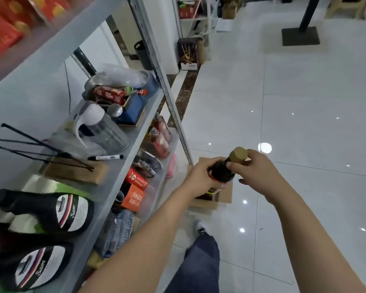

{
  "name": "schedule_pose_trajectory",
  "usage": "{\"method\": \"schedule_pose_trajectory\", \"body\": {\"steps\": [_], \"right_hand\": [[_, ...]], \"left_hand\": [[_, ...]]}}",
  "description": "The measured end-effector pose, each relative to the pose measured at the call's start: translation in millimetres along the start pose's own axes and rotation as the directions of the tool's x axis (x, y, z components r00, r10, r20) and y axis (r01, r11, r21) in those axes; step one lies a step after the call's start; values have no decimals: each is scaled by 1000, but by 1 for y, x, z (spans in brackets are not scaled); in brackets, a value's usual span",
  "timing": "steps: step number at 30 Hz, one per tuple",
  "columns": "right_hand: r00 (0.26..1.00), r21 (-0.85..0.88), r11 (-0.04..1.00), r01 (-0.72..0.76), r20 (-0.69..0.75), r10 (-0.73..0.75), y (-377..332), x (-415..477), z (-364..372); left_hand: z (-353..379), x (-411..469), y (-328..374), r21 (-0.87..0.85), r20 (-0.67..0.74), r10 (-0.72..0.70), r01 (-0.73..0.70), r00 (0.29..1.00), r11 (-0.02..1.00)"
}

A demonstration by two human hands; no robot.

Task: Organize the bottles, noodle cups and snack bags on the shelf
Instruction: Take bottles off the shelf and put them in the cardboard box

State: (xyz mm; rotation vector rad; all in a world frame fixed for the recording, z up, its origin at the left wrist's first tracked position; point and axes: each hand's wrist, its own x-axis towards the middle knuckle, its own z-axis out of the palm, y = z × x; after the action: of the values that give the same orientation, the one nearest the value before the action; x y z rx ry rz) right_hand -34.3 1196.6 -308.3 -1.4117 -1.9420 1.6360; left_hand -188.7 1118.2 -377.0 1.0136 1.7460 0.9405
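A dark bottle (222, 173) with a gold cap is held upright over a cardboard box (224, 197) on the floor, to the right of the grey shelf (118, 168). My left hand (199, 176) grips the bottle's body from the left. My right hand (256, 168) pinches its neck just below the cap. Two dark bottles with white labels (51, 210) lie at the near end of the middle shelf. Red snack bags (11, 20) sit on the top shelf at upper left.
The middle shelf also holds a wooden block with black sticks (72, 168), a marker (106, 157), a clear pitcher (99, 127) and a pot with packets (118, 89). Orange and red boxes (133, 195) fill the lower shelf. White tiled floor spreads to the right, a black post base (300, 35) far back.
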Motion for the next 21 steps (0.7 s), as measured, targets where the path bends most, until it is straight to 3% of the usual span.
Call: {"method": "schedule_pose_trajectory", "body": {"steps": [3,6,10,14,17,21], "right_hand": [[998,-48,997,-64,0,64,-1,39,4],[993,-87,990,-115,-21,113,3,70,13],[983,-33,986,-164,-88,161,29,101,27],[963,49,973,-224,-140,228,68,128,44],[956,68,963,-259,-125,266,106,169,60],[943,69,946,-315,-87,321,174,226,86]], "left_hand": [[-8,43,-20,25,12,-40,40,999,999],[-18,77,-35,41,113,-107,103,988,994],[-21,123,-56,96,212,-167,150,963,984],[-11,155,-104,78,149,-332,323,931,943],[3,180,-155,-31,-12,-471,470,882,882],[16,201,-220,-130,-74,-564,553,822,823]]}}
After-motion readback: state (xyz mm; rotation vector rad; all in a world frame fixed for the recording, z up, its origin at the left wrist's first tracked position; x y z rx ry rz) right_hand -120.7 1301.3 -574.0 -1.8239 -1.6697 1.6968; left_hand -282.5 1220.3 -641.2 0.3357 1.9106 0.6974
